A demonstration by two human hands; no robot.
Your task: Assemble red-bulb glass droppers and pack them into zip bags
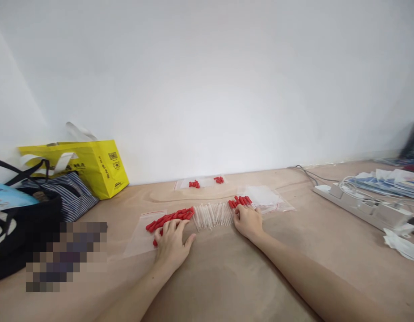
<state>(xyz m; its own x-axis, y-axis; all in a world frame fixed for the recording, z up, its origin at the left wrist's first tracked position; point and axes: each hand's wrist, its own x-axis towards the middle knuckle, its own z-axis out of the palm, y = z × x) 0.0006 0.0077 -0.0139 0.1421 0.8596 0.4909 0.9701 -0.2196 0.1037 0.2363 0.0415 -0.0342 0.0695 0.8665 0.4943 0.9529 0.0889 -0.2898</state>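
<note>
My left hand [173, 243] rests on the left with its thumb apart from the fingers, and its fingertips touch a pile of red rubber-like caps [170, 219]. Those caps lie on a clear zip bag [140, 237]. Thin white sticks [212, 214] are spread in a row between my two hands. At the right end of the row my right hand [249, 221] has its fingers curled down and closed beside several red caps [240, 201], which seem to sit on stick ends. What its fingertips grip, if anything, is hidden.
Another clear bag [260, 197] lies behind my right hand. Near the wall, a bag [207, 182] has two small red groups [194, 184] on it. A yellow bag [106, 167] and a black bag stand left. Right are a power strip [364, 205], cables and printed packets [391, 181].
</note>
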